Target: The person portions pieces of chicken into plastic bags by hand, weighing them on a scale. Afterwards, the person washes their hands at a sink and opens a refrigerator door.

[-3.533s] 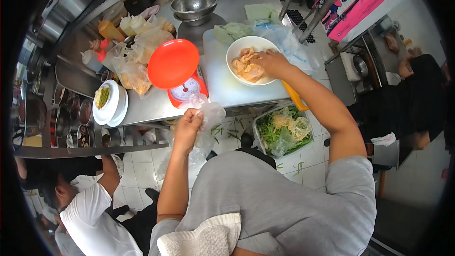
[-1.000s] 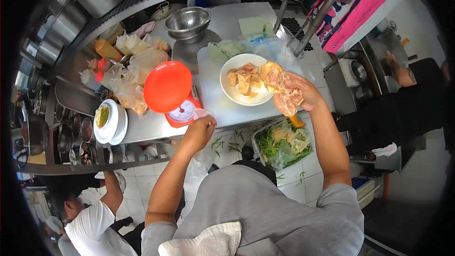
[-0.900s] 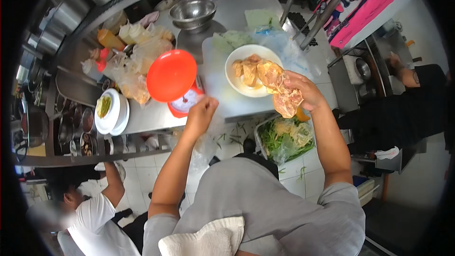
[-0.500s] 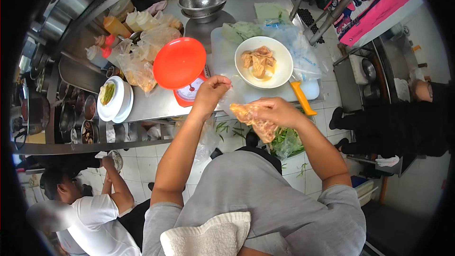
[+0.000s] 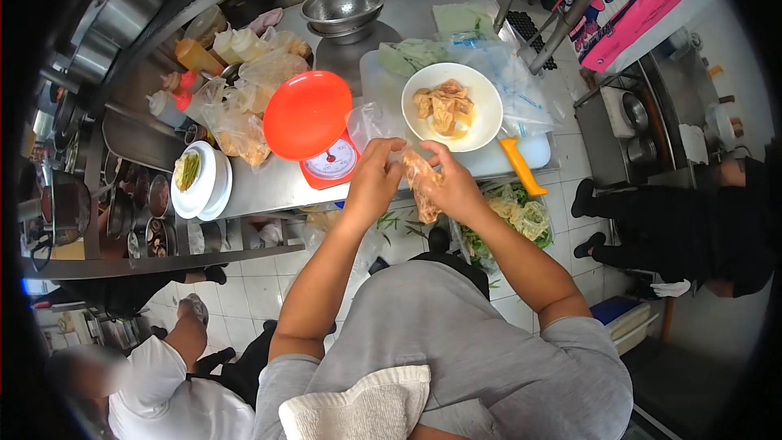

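Over the counter's front edge, my right hand (image 5: 458, 187) grips a piece of orange-brown marinated meat (image 5: 422, 183) that looks wrapped in clear plastic. Close beside it, my left hand (image 5: 377, 178) is closed, fingertips pinching thin clear plastic film (image 5: 371, 121), which sticks up behind the fingers. Whether this film and the wrapping on the meat are one bag, I cannot tell. Just beyond my hands, a white bowl (image 5: 414, 134) holds similar meat pieces in some liquid. To the left stands a kitchen scale (image 5: 332, 161) with a red pan (image 5: 308, 114).
A yellow-handled knife (image 5: 521, 165) lies on the white cutting board (image 5: 489, 161). Farther back are a steel colander (image 5: 342, 6) and plastic bags (image 5: 517, 90). Stacked white plates (image 5: 213, 187) sit at the left edge. Below are greens (image 5: 521, 216). Co-workers stand at lower left and right.
My right hand has brought the meat up and left, now next to my left hand. My left hand has shifted slightly down and right. The person at lower left has moved.
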Demonstrator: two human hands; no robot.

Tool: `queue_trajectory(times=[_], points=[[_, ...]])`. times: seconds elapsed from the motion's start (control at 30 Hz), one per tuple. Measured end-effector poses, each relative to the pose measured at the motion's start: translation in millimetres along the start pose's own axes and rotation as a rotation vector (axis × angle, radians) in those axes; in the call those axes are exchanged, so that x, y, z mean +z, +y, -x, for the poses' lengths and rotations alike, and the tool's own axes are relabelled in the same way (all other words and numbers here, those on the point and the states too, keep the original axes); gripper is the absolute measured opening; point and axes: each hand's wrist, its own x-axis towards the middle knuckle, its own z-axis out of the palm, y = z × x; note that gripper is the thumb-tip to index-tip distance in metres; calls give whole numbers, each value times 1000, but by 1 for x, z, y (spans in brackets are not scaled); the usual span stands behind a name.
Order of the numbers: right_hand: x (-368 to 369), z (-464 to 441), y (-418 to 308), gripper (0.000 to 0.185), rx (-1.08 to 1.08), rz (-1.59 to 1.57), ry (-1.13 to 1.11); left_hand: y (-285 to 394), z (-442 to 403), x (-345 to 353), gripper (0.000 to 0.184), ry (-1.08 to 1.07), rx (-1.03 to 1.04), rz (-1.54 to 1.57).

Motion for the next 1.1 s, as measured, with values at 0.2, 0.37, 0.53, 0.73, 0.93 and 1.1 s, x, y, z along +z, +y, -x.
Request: queue_trajectory(times=[0.2,0.37,0.53,0.73,0.93,1.1], points=[[8,-18,19,68,-455,-4,-60,0,-5,-1,28,-261,-107,312],[-7,-26,27,42,-91,-246,-168,26,3,-4,33,-108,157,28],[-21,-18,13,22,149,-589,-154,-18,10,6,32,153,231,-337],[-17,-23,11,20,336,-960,-35,-28,16,20,18,84,2,-17],[-6,-33,16,31,311,-930,180,5,37,30,22,-50,-23,148],[-18,-20,-28,48,236,-1001,127,7,28,24,19,-6,-248,109]])
